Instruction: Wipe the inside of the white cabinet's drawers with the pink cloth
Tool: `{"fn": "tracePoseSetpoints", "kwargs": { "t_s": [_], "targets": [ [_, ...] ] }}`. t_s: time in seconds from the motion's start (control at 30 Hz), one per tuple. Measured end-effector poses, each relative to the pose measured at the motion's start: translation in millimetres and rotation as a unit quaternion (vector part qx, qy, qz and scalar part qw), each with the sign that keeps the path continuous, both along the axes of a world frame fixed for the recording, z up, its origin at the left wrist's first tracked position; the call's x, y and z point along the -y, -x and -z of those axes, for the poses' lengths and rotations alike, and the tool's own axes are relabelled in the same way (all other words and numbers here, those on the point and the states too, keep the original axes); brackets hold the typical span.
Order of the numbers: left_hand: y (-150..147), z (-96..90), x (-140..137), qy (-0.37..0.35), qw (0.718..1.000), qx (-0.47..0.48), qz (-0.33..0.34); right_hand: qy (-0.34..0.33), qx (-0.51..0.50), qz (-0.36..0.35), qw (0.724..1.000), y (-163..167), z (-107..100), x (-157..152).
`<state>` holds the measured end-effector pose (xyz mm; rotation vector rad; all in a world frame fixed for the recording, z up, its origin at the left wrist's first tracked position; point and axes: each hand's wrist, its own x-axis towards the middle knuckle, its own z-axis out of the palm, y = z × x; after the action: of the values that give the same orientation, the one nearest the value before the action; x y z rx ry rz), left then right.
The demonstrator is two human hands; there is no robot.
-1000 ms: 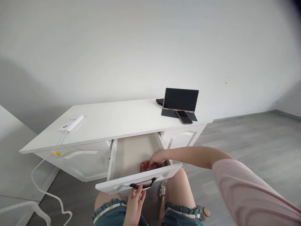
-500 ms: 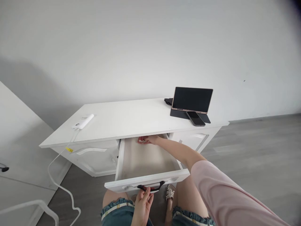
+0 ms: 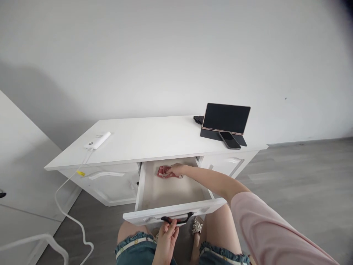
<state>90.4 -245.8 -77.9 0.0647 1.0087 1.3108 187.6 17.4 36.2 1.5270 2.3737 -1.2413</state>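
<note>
My left hand [image 3: 168, 237] is closed around the black handle [image 3: 182, 221] on the front of a pulled-out white drawer [image 3: 173, 211]. Inside the drawer, toward its back, my right hand [image 3: 176, 169] has its fingers on a crumpled red and white cloth [image 3: 163, 172]. The fingertips are partly hidden in the cloth's folds, and the cloth lies low over the drawer's pale bottom.
On the white cabinet [image 3: 149, 138] stands a tablet [image 3: 226, 118] with a phone [image 3: 230, 140] in front and a dark folded item [image 3: 198, 119] behind. A white power bank [image 3: 97, 141] sits left, its white cable [image 3: 64, 211] hanging to the floor.
My right hand has drawn the red and white cloth forward from the drawer's back, and more of it shows. My left hand stays on the handle.
</note>
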Motion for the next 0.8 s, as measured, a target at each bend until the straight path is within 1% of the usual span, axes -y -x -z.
{"fn": "tracePoseSetpoints", "kwargs": {
  "t_s": [0.1, 0.17, 0.27, 0.3, 0.33, 0.4, 0.47, 0.5, 0.57, 0.63, 0.7, 0.73, 0.8],
  "targets": [
    [1.9, 5.7, 0.2, -0.003, 1.000, 0.004, 0.004, -0.019, 0.040, -0.070, 0.997, 1.8, 3.5, 15.2],
    [3.0, 6.7, 0.4, -0.002, 1.000, 0.009, 0.013, -0.043, 0.074, -0.141, 0.986, 4.5, 6.2, 29.3],
    [3.1, 4.6, 1.0, 0.002, 1.000, 0.018, 0.013, -0.089, 0.119, -0.284, 0.947, 9.7, 12.8, 50.8],
    [2.7, 3.3, 1.3, 0.002, 1.000, 0.018, 0.010, -0.091, 0.122, -0.316, 0.936, 11.9, 15.4, 57.1],
    [2.3, 1.9, 1.6, 0.000, 1.000, 0.016, 0.008, -0.081, 0.117, -0.330, 0.933, 14.4, 18.0, 62.6],
    [1.7, -0.4, 2.0, -0.003, 1.000, 0.015, 0.011, -0.044, 0.115, -0.329, 0.936, 20.5, 22.2, 71.2],
    [1.6, -1.5, 1.9, -0.008, 1.000, 0.016, 0.018, -0.008, 0.143, -0.326, 0.934, 27.4, 24.7, 76.7],
    [1.7, -1.3, 1.7, -0.012, 1.000, 0.016, 0.022, 0.000, 0.158, -0.331, 0.930, 30.7, 25.4, 78.3],
    [1.9, 0.8, 0.9, -0.015, 0.999, 0.013, 0.028, -0.014, 0.166, -0.351, 0.921, 36.4, 26.4, 79.5],
    [1.5, 4.9, 0.1, -0.012, 1.000, 0.006, 0.021, -0.052, 0.151, -0.367, 0.916, 39.9, 27.3, 77.2],
    [-0.1, 10.1, -0.3, -0.001, 1.000, -0.007, 0.007, -0.084, 0.137, -0.364, 0.917, 41.7, 27.8, 70.6],
    [-1.2, 12.6, -0.4, 0.003, 1.000, -0.014, -0.002, -0.093, 0.128, -0.348, 0.924, 42.2, 27.4, 65.4],
    [-3.6, 16.8, -0.3, 0.006, 1.000, -0.028, -0.010, -0.091, 0.087, -0.267, 0.955, 43.3, 24.8, 51.9]
  ]
}}
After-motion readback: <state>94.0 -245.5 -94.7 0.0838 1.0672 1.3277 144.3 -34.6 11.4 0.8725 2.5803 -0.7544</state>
